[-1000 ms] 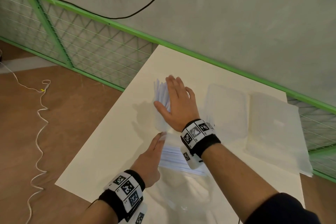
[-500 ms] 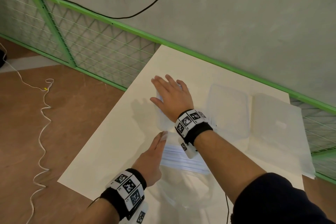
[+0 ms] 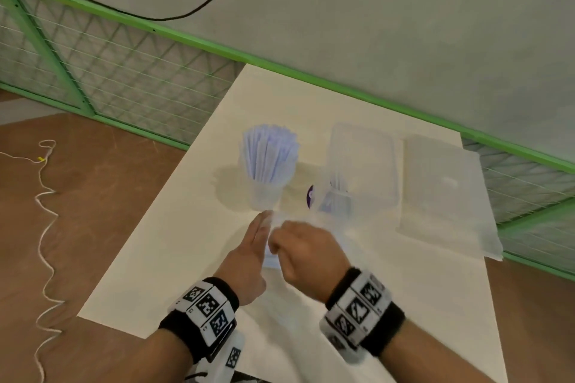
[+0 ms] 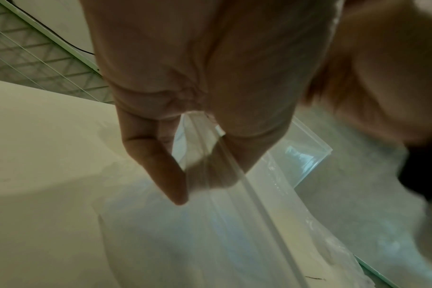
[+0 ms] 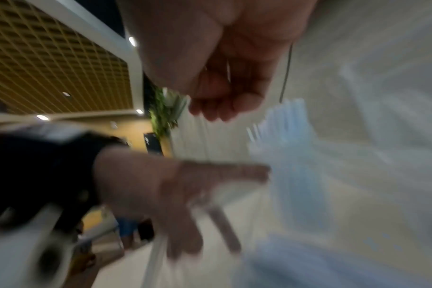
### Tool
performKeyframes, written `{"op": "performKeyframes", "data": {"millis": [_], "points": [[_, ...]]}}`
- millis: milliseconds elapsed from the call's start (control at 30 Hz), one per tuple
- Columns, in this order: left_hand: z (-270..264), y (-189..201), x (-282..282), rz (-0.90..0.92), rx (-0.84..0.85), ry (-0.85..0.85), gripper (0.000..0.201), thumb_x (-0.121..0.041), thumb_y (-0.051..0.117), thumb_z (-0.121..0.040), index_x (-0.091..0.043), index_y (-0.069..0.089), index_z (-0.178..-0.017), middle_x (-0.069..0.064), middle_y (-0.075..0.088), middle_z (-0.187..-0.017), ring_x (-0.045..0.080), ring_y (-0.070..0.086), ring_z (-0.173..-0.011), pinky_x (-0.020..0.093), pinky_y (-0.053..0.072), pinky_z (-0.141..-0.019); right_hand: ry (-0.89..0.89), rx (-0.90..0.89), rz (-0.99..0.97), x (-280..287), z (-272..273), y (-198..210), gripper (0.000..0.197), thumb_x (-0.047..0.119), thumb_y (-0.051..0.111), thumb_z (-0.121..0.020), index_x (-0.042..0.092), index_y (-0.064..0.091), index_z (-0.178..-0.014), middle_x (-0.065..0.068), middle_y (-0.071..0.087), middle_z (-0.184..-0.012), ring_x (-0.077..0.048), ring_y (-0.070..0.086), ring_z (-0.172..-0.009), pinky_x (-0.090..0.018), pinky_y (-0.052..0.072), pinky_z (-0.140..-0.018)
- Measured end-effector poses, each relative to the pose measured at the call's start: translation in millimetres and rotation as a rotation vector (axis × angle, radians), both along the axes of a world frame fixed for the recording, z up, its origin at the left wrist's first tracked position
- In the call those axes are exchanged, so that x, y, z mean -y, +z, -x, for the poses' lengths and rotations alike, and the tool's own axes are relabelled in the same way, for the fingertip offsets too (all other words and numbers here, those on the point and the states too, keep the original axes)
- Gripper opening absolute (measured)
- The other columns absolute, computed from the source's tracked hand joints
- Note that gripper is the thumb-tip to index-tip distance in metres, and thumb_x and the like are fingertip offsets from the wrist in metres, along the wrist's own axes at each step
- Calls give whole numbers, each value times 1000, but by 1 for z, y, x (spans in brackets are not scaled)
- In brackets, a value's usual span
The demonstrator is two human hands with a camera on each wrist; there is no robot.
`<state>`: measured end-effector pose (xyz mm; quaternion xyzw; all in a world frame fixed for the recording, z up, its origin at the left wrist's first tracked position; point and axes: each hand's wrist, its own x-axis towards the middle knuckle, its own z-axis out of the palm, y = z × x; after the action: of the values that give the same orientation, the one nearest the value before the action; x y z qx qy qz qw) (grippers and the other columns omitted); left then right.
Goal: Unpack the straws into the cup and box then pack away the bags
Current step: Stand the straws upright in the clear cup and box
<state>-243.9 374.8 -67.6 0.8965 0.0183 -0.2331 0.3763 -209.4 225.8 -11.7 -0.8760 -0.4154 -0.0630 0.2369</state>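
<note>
A clear cup (image 3: 264,193) stands upright on the white table, packed with pale blue straws (image 3: 269,155). To its right sits a clear plastic box (image 3: 364,165). A clear bag (image 3: 331,205) of straws with a purple label lies in front of the box. My left hand (image 3: 264,224) pinches the bag's edge between thumb and fingers; the left wrist view shows that hand (image 4: 200,175) on the bag (image 4: 234,233). My right hand (image 3: 277,242), fingers curled, grips the same bag right beside the left. The right wrist view is blurred, showing the curled hand (image 5: 217,111) and straws (image 5: 289,136).
A clear flat lid (image 3: 445,190) lies right of the box, reaching the table's right edge. The table (image 3: 161,242) ends close on my left above a brown floor with a white cable (image 3: 43,227). A green mesh fence (image 3: 124,87) runs behind.
My right hand has left the top of the straws in the cup and come back to the bag beside my left hand. The cup now stands uncovered.
</note>
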Motion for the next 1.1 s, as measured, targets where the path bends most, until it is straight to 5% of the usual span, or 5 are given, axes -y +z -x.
{"op": "performKeyframes", "data": {"millis": [100, 267, 600, 900, 1100], "points": [[2, -5, 8, 61, 39, -43, 114, 11, 51, -71, -33, -13, -154, -26, -22, -157, 20, 43, -135, 33, 52, -92, -152, -153, 326, 28, 21, -58, 36, 2, 57, -71, 14, 66, -104, -5, 67, -98, -30, 64, -83, -39, 54, -63], [6, -6, 20, 95, 57, -63, 114, 12, 51, -69, -34, -11, -154, -29, -20, -156, 20, 43, -134, 37, 51, -95, -272, -185, 508, 40, 36, -103, 64, 13, 82, -58, 17, 65, -119, 1, 66, -112, -22, 66, -90, -33, 56, -69], [13, -8, 20, 99, 90, -50, 112, 11, 51, -69, -34, -7, -154, -28, -16, -156, 18, 48, -127, 34, 54, -88, -374, -177, 509, 35, 32, -109, 56, 19, 83, -59, 19, 69, -112, 2, 69, -106, -21, 66, -85, -33, 56, -69], [17, -5, 18, 83, 94, -25, 112, 12, 52, -71, -34, -10, -153, -26, -17, -157, 12, 37, -136, 28, 49, -97, -359, -107, 582, 30, 30, -117, 29, 16, 84, -50, 25, 71, -75, 7, 64, -73, -19, 61, -66, -30, 51, -62], [16, -6, 17, 65, 89, -28, 113, 10, 53, -71, -34, -11, -154, -26, -18, -157, 17, 45, -130, 33, 52, -93, -378, -233, 622, 27, 29, -113, 30, 14, 78, -56, 23, 72, -84, 5, 66, -79, -22, 63, -75, -35, 50, -69]]}}
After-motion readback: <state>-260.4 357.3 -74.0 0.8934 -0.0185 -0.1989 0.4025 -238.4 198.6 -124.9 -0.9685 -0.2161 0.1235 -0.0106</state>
